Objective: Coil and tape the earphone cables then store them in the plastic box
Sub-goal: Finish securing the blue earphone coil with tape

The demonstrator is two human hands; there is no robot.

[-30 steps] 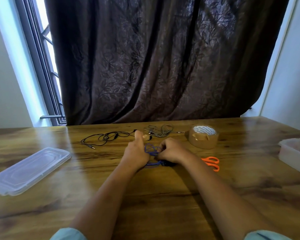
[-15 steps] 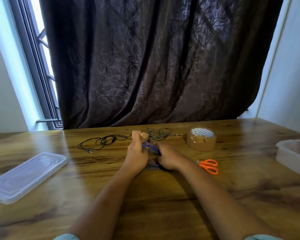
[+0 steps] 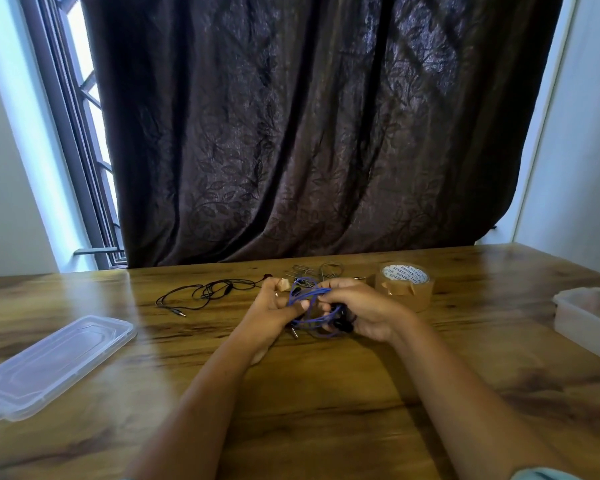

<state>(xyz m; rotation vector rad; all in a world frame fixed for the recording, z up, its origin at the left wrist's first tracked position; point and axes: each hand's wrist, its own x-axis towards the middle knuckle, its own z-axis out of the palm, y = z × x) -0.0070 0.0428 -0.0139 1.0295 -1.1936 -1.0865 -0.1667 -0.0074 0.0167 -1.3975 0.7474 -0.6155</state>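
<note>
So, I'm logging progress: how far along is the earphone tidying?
Done: a brown tape strip sits ready on the left hand. In hand: it and the right hand hold the coiled blue earphone cable. Left: taping it, coiling the loose black cable and grey cable, then filling the clear plastic box.

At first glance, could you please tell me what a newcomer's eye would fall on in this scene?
At centre, the left hand and right hand both grip a bunched blue earphone cable. A dark curtain fills the background. A brown tape roll sits just right of the hands, and a clear lid lies far left.
</note>
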